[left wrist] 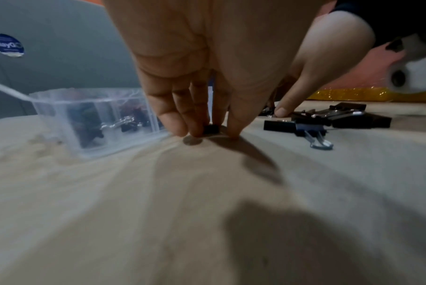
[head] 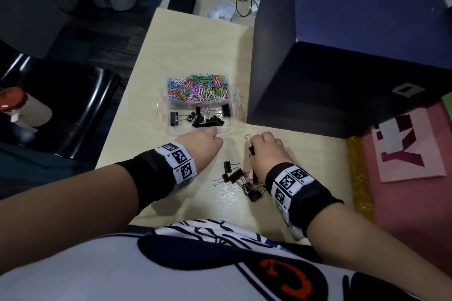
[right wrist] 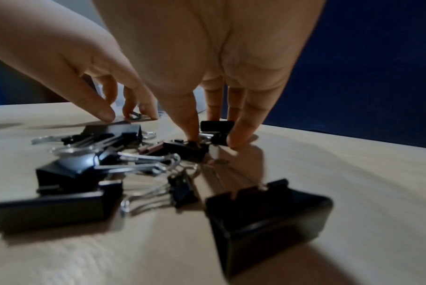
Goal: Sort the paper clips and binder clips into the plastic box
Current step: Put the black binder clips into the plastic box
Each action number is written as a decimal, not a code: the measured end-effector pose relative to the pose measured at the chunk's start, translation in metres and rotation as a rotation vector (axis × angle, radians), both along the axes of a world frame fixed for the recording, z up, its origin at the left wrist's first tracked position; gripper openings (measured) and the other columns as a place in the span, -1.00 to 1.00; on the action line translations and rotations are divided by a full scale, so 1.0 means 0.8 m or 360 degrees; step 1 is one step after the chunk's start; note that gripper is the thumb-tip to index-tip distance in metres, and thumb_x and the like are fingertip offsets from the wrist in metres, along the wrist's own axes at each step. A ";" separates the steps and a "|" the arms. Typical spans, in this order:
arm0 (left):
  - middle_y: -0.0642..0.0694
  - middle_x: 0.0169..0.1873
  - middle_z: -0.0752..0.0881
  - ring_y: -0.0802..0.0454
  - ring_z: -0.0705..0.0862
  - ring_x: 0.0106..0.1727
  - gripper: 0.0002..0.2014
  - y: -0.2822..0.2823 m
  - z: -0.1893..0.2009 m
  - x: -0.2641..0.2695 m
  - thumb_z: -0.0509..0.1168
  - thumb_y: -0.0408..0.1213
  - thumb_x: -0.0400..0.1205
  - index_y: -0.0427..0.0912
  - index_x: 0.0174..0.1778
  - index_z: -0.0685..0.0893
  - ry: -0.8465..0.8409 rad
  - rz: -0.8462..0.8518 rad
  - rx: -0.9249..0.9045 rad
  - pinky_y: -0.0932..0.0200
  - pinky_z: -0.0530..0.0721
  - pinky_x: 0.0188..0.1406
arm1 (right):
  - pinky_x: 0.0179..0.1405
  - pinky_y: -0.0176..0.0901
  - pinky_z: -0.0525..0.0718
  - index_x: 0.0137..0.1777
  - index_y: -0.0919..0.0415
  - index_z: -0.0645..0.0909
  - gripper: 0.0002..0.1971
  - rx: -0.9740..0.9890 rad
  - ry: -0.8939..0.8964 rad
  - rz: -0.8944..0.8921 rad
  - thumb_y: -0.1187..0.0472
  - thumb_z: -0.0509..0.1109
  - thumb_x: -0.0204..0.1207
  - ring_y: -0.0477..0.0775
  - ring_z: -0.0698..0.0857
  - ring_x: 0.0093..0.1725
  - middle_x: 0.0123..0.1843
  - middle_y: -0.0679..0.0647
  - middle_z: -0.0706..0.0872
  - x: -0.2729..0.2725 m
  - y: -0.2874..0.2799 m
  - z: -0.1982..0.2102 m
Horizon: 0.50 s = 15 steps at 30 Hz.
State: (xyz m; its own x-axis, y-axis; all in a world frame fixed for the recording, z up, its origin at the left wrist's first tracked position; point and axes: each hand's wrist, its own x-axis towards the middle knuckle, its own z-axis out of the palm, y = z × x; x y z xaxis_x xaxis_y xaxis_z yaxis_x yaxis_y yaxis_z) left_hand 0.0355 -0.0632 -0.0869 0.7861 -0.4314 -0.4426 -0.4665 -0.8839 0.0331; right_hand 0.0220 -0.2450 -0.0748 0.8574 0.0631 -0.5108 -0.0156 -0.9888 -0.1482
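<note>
Black binder clip (head: 251, 149) is pinched in the right hand (head: 265, 151), fingers pointing down at the table (head: 195, 56); left hand (head: 204, 144) pinches a small black clip (left wrist: 211, 128) beside the plastic box (head: 234, 95).

I'm seeing the table (head: 195, 51) showing pale wood-grain laminate, matt. The plastic box (head: 235, 95) is looking clear and glossy. Binder clips (right wrist: 268, 210) are showing smooth black bodies with shiny wire handles. Paper clips (head: 198, 87) are looking colour-coated. Wristbands (head: 288, 179) are reading as black-and-white cloth. A dark box (head: 342, 32) is looking matt.
</note>
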 end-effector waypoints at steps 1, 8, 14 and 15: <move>-0.19 0.15 0.46 -0.18 0.58 0.09 -0.75 0.002 -0.001 -0.001 0.32 -0.45 0.53 -0.21 0.08 0.46 0.0017 0.0030 0.0004 -0.09 0.71 -0.09 | 0.19 -0.05 0.50 0.46 0.13 0.32 -0.48 0.0025 -0.0015 0.0000 0.31 0.36 0.52 0.20 0.37 0.36 0.41 0.10 0.34 0.000 0.000 -0.001; -0.16 -0.02 0.46 -0.12 0.47 -0.26 -0.79 0.022 -0.013 -0.004 0.36 -0.39 0.51 -0.18 -0.02 0.48 0.0016 -0.0023 0.0051 -0.03 0.62 -0.37 | 0.04 -0.13 0.47 0.21 0.13 0.43 -0.76 0.0181 -0.0103 -0.0035 0.22 0.32 0.57 0.15 0.45 0.24 0.24 0.09 0.42 0.001 0.006 0.001; -0.14 0.14 0.43 -0.16 0.59 -0.05 -0.80 0.030 -0.014 -0.010 0.31 -0.31 0.58 -0.15 0.08 0.49 -0.0004 -0.0041 -0.0052 -0.09 0.70 -0.19 | -0.01 -0.24 0.37 -0.05 0.02 0.42 -0.83 0.0234 -0.0043 0.0031 0.24 0.37 0.52 0.09 0.49 0.17 0.04 -0.02 0.47 0.006 0.013 0.007; -0.15 0.16 0.44 -0.16 0.60 -0.02 -0.82 0.031 -0.010 -0.011 0.27 -0.27 0.63 -0.16 0.12 0.49 -0.0013 -0.0050 -0.0096 -0.10 0.70 -0.13 | -0.02 -0.25 0.37 -0.07 0.02 0.41 -0.82 0.0258 -0.0047 0.0041 0.27 0.35 0.51 0.08 0.49 0.15 0.01 -0.05 0.46 0.007 0.014 0.009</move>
